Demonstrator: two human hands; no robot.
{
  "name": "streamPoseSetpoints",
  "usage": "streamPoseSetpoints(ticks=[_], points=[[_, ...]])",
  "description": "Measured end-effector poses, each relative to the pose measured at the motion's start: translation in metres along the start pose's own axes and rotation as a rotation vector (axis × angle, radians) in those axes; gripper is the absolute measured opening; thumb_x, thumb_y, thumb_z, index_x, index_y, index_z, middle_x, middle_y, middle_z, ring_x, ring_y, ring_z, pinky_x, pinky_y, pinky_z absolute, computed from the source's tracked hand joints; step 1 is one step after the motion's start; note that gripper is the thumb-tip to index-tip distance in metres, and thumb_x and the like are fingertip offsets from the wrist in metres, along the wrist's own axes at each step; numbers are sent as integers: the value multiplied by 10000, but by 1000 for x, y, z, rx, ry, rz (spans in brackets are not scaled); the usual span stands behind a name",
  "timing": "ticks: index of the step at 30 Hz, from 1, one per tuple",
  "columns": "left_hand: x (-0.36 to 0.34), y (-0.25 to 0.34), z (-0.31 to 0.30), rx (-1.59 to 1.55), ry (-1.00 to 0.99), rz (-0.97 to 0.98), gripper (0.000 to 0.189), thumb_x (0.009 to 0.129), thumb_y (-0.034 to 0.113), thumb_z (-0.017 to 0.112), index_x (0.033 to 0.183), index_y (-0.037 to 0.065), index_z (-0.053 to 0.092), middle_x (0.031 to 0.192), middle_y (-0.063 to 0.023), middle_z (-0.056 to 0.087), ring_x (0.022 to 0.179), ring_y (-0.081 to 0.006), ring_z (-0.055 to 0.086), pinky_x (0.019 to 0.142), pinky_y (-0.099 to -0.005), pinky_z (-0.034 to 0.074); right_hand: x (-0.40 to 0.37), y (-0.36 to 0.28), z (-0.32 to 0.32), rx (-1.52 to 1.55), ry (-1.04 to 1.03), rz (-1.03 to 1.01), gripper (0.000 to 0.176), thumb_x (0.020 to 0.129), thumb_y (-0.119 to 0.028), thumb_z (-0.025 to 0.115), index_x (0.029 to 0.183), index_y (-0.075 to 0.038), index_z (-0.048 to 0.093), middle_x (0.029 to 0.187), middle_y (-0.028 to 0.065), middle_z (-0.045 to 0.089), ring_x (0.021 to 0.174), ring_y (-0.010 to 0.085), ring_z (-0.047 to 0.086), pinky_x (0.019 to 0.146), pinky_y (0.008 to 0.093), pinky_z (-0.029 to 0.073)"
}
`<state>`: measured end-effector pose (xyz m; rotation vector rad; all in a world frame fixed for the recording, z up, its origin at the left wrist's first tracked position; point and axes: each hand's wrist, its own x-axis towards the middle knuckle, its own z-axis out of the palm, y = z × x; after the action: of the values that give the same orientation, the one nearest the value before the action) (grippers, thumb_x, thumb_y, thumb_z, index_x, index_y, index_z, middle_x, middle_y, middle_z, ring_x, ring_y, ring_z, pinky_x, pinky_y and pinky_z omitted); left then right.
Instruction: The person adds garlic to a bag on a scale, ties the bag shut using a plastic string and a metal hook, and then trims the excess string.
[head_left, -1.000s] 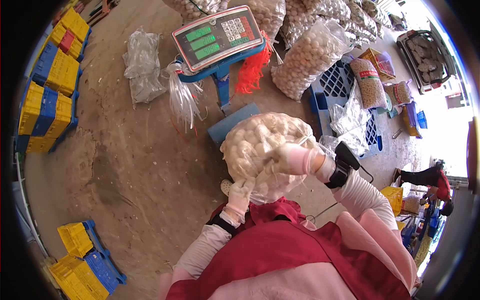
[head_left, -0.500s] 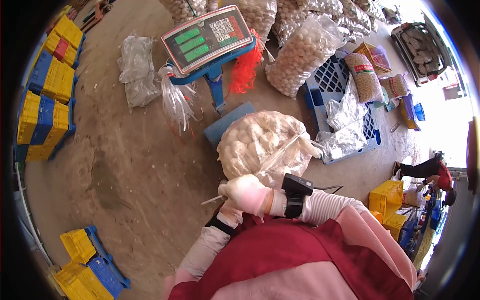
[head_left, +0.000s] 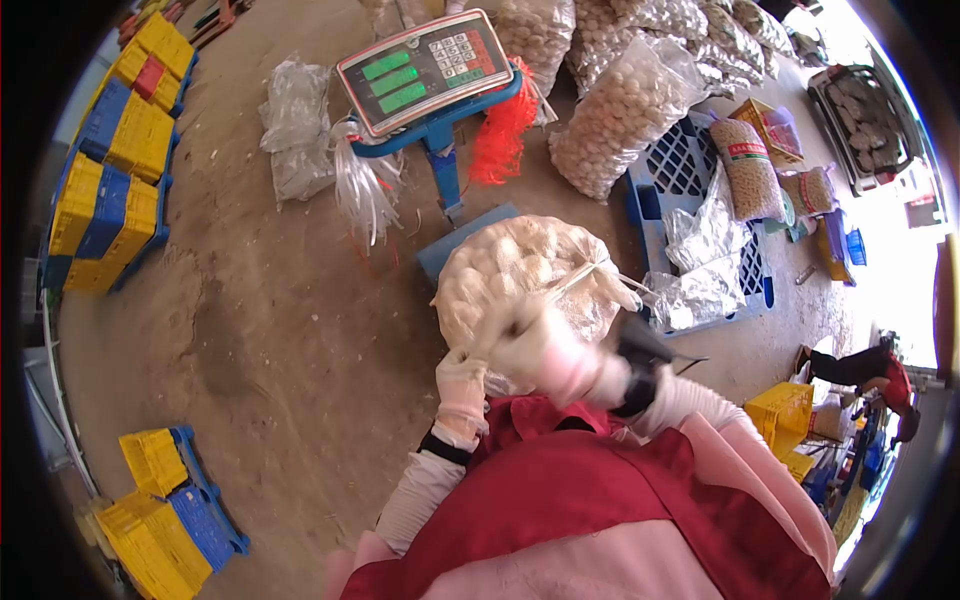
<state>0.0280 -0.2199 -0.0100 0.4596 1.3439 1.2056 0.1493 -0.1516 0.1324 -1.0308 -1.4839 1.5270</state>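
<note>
Bag of produce [head_left: 505,275] below the scale [head_left: 415,70]: left hand [head_left: 462,385] grasps it; right hand [head_left: 545,350], back on its neck for 2-handed work, is blurred, grip undeterminable.

Harsh daylight, right edge overexposed, fisheye vignette, hands perhaps motion-blurred.
</note>
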Motion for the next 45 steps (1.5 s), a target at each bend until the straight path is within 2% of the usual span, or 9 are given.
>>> streamPoseSetpoints(ticks=[9,11,13,21,29,38,41,43,45], points=[[-6,-6,0,30,-19,-121,132,879,72,669,768,7,638,728,26,585,624,-44,488,552,-204,412,1,-21,-46,10,-39,180,79,785,11,650,736,-51,642,732,-1,631,671,42,563,592,196,436],[-8,-8,-5,50,-14,-41,124,887,66,651,775,15,632,718,20,579,622,-53,486,559,-209,417,11,-25,-57,-374,-346,-109,99,766,-20,647,858,-51,662,738,59,626,659,130,598,612,254,474],[-14,8,-20,243,95,-18,76,917,92,589,884,29,615,683,7,546,604,-95,507,571,-225,434,19,-35,-64,-883,-157,-286,397,763,-70,644,1152,-89,568,959,174,592,778,366,612,680,399,512],[-25,44,-25,73,41,-288,90,886,171,521,942,102,538,659,-3,490,493,-66,439,377,-216,314,-53,33,-39,-955,-553,16,375,861,-75,513,1219,-169,578,1033,157,609,873,373,640,743,446,532],[-47,27,-5,736,380,377,214,936,207,525,1004,12,469,756,-204,593,637,-376,565,645,-443,460,-47,69,-4,-957,-478,223,330,859,-71,536,1175,-116,623,1020,169,633,896,377,636,758,446,530],[-48,6,-9,-227,145,-593,336,902,311,641,903,-11,545,686,-47,572,589,-144,514,546,-283,444,-50,81,2,-794,-358,117,206,894,-105,547,1087,-110,621,1058,167,624,882,392,647,740,474,534],[-51,-17,-12,39,-45,-457,298,958,279,569,907,-15,559,696,-42,579,589,-130,515,543,-262,432,-45,91,9,-893,-406,97,148,883,-81,536,1023,-79,582,1040,185,623,872,396,646,716,478,533],[-54,-25,-2,326,91,344,270,989,222,524,872,-17,567,702,-40,574,601,-107,513,535,-255,421,-40,87,13,-909,-460,115,134,876,-67,534,995,-71,595,1008,183,621,863,394,638,716,474,523],[-51,-33,-4,249,107,308,218,980,202,519,894,14,588,689,-68,585,600,-161,577,513,-293,425,-29,78,16,-939,-548,149,119,863,-40,530,939,-56,621,944,181,617,847,388,620,718,465,505]])
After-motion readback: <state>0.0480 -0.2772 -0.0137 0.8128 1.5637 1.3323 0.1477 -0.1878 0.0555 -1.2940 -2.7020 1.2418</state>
